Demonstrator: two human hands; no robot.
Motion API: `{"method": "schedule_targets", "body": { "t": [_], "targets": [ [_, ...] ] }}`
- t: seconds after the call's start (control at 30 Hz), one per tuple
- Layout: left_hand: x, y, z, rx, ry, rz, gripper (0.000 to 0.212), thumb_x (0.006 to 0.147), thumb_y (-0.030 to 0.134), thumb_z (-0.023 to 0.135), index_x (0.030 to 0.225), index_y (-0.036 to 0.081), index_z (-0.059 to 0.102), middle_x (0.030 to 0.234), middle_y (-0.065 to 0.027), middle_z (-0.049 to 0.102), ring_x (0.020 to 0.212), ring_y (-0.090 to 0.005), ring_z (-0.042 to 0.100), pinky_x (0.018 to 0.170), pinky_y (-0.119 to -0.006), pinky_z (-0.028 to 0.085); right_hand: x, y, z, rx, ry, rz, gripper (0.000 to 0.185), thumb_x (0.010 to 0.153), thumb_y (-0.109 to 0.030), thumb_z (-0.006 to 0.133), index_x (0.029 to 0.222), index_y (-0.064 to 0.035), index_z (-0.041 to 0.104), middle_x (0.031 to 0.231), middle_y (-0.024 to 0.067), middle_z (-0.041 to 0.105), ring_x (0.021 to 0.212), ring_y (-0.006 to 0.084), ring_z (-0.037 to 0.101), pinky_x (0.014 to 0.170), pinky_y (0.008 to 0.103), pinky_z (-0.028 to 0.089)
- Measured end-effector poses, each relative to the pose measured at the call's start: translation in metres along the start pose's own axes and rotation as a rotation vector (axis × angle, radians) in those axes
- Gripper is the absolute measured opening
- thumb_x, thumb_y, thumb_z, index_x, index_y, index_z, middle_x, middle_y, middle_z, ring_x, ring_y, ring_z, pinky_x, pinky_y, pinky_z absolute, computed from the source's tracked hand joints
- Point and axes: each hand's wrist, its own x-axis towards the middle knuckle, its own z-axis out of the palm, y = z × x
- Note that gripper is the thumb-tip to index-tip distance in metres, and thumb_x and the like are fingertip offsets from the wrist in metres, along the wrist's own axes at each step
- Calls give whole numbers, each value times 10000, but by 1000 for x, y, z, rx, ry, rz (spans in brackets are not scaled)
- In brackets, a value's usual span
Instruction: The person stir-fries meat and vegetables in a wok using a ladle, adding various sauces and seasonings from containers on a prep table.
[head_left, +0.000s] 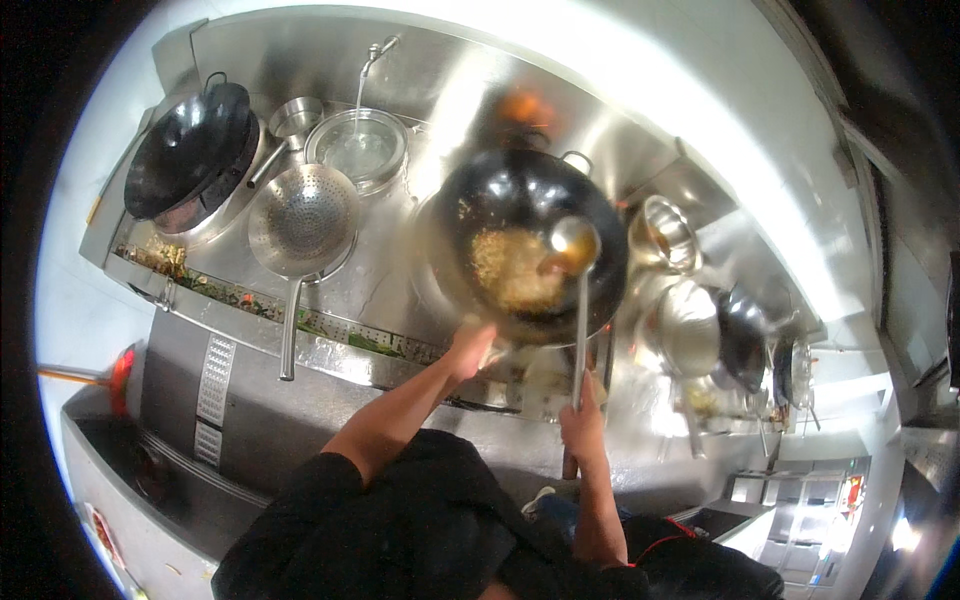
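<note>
A large black wok (525, 180) sits tilted over the range in front of me, with pale, chopped-looking food (514, 270) in its bowl, blurred by motion. My left hand (474, 350) grips the wok's near edge, a pale cloth (491, 354) partly showing beneath the fingers; the exact hold is blurred. In my right hand (583, 427) is the long handle of a metal ladle (583, 315). The ladle's bowl (576, 238) is inside the wok on its right side, with brownish liquid or food at it. Orange flame (527, 106) glows behind the wok, perhaps as a reflection on the steel backsplash.
To the left are a perforated strainer (304, 221), a water basin (356, 154) under a running faucet (375, 51), a small metal pot (296, 118) and another black wok (191, 146). Metal bowls (667, 236) and pans (688, 326) stand right. A food-scrap gutter (255, 304) edges the range.
</note>
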Motion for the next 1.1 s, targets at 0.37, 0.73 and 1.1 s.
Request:
{"method": "schedule_targets", "body": {
  "t": [0.37, 0.73, 1.1],
  "targets": [
    [88, -34, -48, 443, 187, 282, 260, 795, 227, 564, 619, 37, 537, 541, -68, 508, 411, -197, 513, 367, -350, 397, 0, 11, -32, -160, -302, 128, 534, 937, -144, 444, 1437, -175, 260, 1143, 260, 574, 987, 384, 607, 821, 411, 479],
    [60, -3, -38, 274, 55, -75, 298, 816, 270, 544, 616, 49, 540, 477, -60, 492, 340, -184, 429, 317, -343, 351, 119, 45, 24, -600, -278, -41, 741, 854, -73, 531, 1457, -95, 100, 937, 227, 635, 791, 329, 648, 609, 411, 547],
    [36, 9, 14, 24, 198, 131, 206, 818, 187, 516, 745, -5, 538, 667, -142, 613, 485, -244, 548, 412, -365, 428, 138, -27, 49, -318, -390, 47, 686, 908, -142, 439, 1465, -169, 40, 703, 261, 593, 644, 373, 614, 559, 472, 475]
  ]
}}
